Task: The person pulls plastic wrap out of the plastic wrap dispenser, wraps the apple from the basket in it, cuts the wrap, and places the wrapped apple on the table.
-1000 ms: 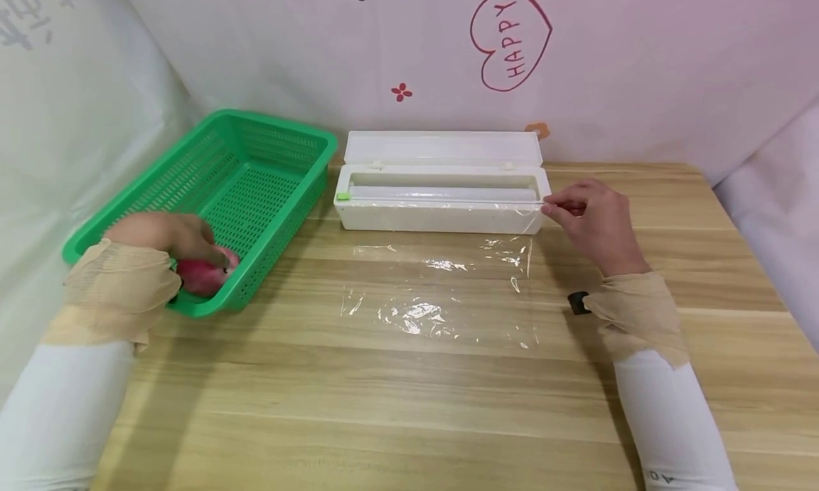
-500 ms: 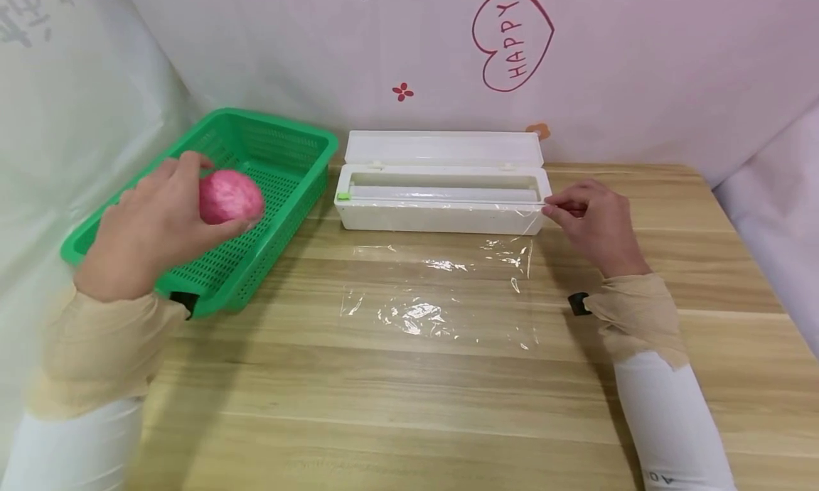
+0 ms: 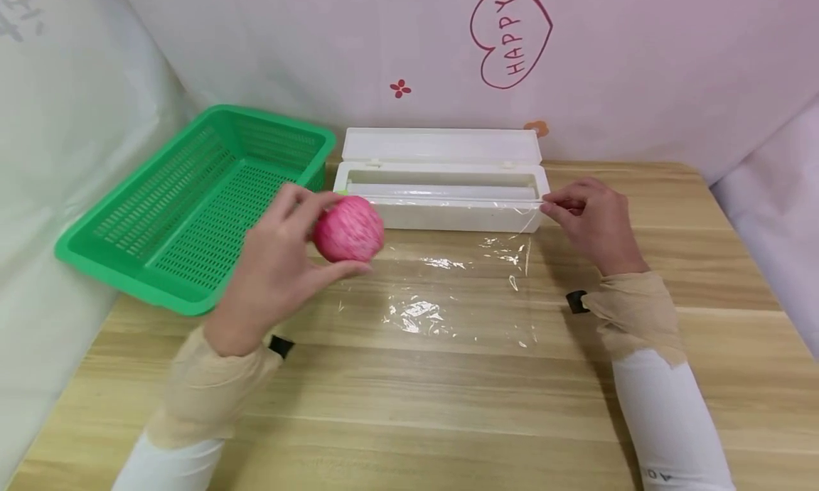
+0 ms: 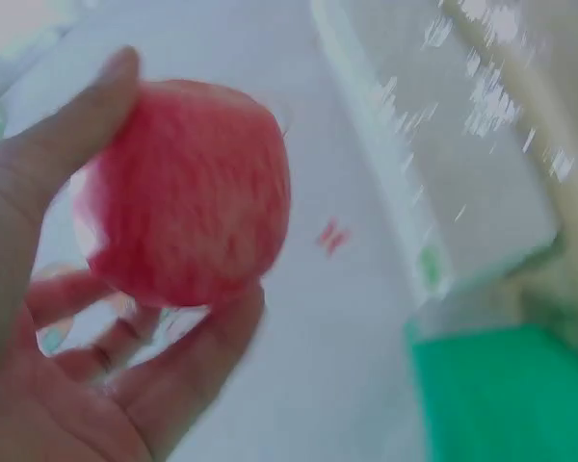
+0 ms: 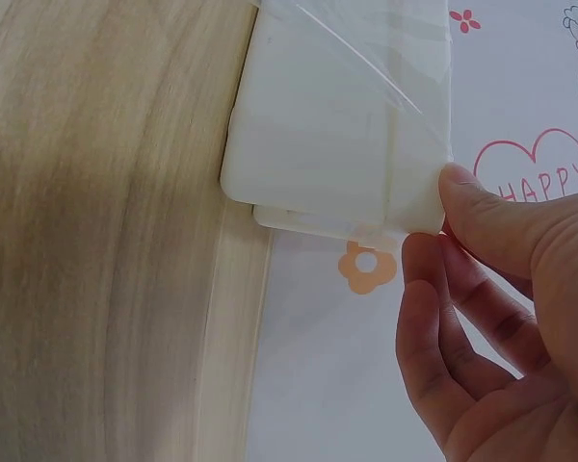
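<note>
On the wooden table, head view: 2 sleeved arms reach in from the near edge of the table [image 3: 409, 413].
Left hand: the left hand [image 3: 281, 263] grasps a pink-red apple [image 3: 348, 228] in curled fingers and thumb, held in the air above the left edge of a loose sheet of cling film [image 3: 441, 285].
Change: 1 second ago the apple lay in the green basket [image 3: 192, 200] under this hand; half a second ago it was lifted over the basket; now it is clear of the basket and beside the film, so the fruit is on its way to the sheet, as I judge it.
Right hand: the right hand [image 3: 591, 224] pinches the film's edge at the right end of the white cling film dispenser [image 3: 441, 192], whose lid stands open; it has not moved.
Left wrist view: blurred; the apple [image 4: 188, 192] sits between thumb and fingers [image 4: 188, 361], with the basket [image 4: 506, 395] at lower right.
Right wrist view: thumb and fingertips [image 5: 482, 217] pinch clear film at the dispenser's corner [image 5: 337, 125]; a heart marked HAPPY [image 5: 539, 173] shows on the backdrop.
</note>
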A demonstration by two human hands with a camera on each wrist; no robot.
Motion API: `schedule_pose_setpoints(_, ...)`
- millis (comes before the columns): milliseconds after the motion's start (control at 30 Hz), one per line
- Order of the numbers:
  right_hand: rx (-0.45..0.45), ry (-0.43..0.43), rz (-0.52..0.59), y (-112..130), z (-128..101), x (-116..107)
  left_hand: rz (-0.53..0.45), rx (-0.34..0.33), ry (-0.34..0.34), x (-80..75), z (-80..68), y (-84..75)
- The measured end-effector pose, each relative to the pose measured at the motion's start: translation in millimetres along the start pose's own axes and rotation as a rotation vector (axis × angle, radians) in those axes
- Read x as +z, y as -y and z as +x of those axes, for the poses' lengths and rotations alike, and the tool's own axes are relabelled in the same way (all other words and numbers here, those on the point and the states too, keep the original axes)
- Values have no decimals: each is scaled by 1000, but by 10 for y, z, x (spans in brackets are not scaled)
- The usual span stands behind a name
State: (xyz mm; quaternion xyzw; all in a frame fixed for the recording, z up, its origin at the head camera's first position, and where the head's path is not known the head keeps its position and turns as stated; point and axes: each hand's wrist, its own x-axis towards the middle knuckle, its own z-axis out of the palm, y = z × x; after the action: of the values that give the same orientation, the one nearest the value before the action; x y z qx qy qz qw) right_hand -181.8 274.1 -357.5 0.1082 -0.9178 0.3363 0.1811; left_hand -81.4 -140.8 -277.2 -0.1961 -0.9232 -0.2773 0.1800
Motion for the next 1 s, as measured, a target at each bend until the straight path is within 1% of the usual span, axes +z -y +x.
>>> schedule_pose_setpoints(67,-3,-1,0,-1,4,4,-46,27,38,193,-6,-19)
schedule_pose_setpoints(233,-5,-11,5,10,4,-5,-108,124,98,639,6,-88)
schedule_pose_setpoints(300,-2,-10,7,14,2,-12,-132,156,122,775,4,-136)
schedule_pose_setpoints(400,8,0,8,22,6,-16,-155,177,158,935,-23,-209)
schedule_pose_setpoints(500,16,6,9,28,11,-17,-146,183,195,1037,-59,-270)
schedule_pose_setpoints(600,15,1,6,28,14,-11,-106,200,236,1105,-94,-297)
schedule_pose_setpoints(667,13,1,3,28,19,-8,-70,222,252,1138,-118,-295)
schedule_pose_setpoints(767,20,10,2,30,29,-4,-23,275,251,1172,-145,-279)
schedule_pose_setpoints(867,35,21,8,28,31,-2,-11,320,236,1200,-160,-266)
schedule_pose_setpoints(1000,50,28,14,16,20,-7,-27,335,225,1230,-169,-254)
